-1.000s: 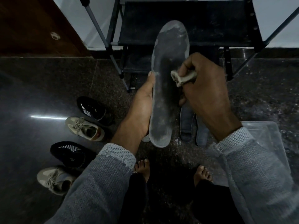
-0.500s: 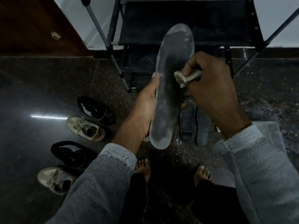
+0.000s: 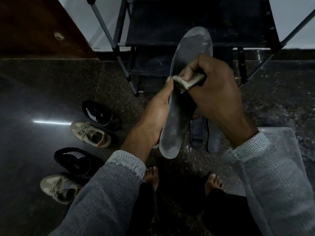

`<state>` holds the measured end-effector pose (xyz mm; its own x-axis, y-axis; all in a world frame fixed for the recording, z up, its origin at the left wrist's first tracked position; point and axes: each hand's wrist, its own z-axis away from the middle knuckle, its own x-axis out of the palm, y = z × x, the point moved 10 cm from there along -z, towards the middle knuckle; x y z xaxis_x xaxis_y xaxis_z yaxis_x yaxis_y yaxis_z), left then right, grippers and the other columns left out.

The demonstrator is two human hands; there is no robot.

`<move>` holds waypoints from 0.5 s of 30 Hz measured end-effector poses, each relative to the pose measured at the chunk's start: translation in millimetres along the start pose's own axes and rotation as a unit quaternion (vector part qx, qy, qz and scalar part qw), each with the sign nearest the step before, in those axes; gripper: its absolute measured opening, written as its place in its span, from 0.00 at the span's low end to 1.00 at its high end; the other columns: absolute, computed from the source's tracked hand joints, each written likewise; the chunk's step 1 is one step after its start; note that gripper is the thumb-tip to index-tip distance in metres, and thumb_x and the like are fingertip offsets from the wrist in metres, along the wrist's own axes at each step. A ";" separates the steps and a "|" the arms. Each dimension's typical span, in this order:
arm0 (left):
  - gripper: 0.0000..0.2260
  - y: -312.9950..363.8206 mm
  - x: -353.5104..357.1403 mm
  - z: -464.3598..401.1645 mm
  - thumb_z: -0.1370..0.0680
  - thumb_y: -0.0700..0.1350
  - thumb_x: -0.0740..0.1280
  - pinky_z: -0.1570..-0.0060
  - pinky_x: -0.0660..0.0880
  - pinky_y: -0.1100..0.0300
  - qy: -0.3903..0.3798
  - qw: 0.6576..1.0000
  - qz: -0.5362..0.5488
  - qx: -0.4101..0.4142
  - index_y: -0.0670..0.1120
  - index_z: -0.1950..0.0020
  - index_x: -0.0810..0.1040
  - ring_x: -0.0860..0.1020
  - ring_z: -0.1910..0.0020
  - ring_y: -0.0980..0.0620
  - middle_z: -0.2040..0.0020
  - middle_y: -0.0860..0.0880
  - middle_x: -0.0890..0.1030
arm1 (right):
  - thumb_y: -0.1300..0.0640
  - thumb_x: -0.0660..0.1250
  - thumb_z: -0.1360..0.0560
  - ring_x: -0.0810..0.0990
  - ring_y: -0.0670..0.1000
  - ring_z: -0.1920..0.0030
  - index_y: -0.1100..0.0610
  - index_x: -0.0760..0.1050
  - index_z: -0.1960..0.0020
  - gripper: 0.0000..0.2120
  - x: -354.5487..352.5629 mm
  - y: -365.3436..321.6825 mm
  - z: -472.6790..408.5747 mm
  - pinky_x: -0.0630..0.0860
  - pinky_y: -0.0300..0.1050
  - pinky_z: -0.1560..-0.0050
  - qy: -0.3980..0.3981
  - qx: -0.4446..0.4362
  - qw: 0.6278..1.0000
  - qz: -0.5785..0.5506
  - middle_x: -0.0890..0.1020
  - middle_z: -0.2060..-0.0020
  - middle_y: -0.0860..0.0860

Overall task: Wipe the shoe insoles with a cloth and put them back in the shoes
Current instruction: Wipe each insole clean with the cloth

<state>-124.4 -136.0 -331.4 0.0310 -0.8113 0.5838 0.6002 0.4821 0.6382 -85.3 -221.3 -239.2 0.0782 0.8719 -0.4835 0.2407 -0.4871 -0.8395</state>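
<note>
The left hand (image 3: 153, 121) is gripping one grey insole (image 3: 184, 92) by its edge, fingers curled behind it and thumb along its side, toe pointing to 12 o'clock. The right hand (image 3: 214, 92) is pinching one crumpled cloth (image 3: 185, 81) against the insole's middle. Two more insoles (image 3: 197, 133) are lying on the floor at 5 o'clock of it. Four shoes are sitting at 8 o'clock: two black (image 3: 100, 114), two beige (image 3: 90, 134).

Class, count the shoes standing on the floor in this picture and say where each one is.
4, all on the floor at left: black shoe farthest, tan shoe next, second black shoe, second tan shoe nearest. Sleeves may hide more.
</note>
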 end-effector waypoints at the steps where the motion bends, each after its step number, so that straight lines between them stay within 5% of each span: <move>1: 0.21 -1.3 -2.0 -0.8 0.16 0.56 0.50 0.53 0.80 0.56 0.005 1.000 0.000 -0.003 0.45 0.37 0.76 0.83 0.50 0.50 0.49 0.46 0.84 | 0.66 0.71 0.29 0.79 0.45 0.61 0.54 0.73 0.61 0.10 2.2 -0.8 -0.2 0.77 0.42 0.60 -0.009 -0.002 1.000 0.000 0.80 0.63 0.48; 7: 0.23 -4.4 -1.9 -2.4 0.16 0.57 0.52 0.43 0.76 0.53 0.008 1.000 -0.018 -0.001 0.44 0.30 0.72 0.79 0.42 0.47 0.41 0.44 0.80 | 0.66 0.70 0.29 0.79 0.44 0.60 0.51 0.72 0.60 0.12 -8.1 5.0 2.3 0.77 0.40 0.60 0.056 0.022 0.998 0.015 0.80 0.63 0.46; 10: 0.22 4.6 -10.1 -3.0 0.16 0.56 0.53 0.53 0.80 0.55 0.038 0.999 -0.015 0.023 0.42 0.39 0.78 0.82 0.51 0.48 0.49 0.45 0.83 | 0.65 0.72 0.28 0.81 0.48 0.60 0.51 0.71 0.60 0.13 -18.3 11.9 2.5 0.78 0.37 0.60 0.085 0.056 0.993 -0.059 0.80 0.61 0.48; 13: 0.22 20.7 -25.9 -3.5 0.17 0.57 0.53 0.59 0.80 0.58 0.081 0.995 -0.013 0.064 0.44 0.51 0.80 0.83 0.62 0.51 0.62 0.48 0.84 | 0.67 0.72 0.28 0.84 0.55 0.63 0.61 0.73 0.54 0.08 -17.2 26.4 6.6 0.82 0.47 0.65 0.076 0.129 0.970 -0.190 0.81 0.59 0.60; 15: 0.24 26.3 -34.4 -4.4 0.17 0.58 0.53 0.63 0.79 0.60 0.096 0.992 0.012 0.076 0.44 0.55 0.80 0.82 0.66 0.52 0.65 0.48 0.83 | 0.68 0.72 0.29 0.84 0.51 0.63 0.65 0.74 0.50 0.10 -8.7 33.8 11.4 0.80 0.41 0.64 0.044 0.176 0.961 -0.207 0.82 0.59 0.59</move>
<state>-106.1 -97.0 -336.9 0.2044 -0.8397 0.5031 0.4710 0.5349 0.7014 -88.9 -246.0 -266.2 0.1317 0.9881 -0.0795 -0.0726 -0.0704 -0.9949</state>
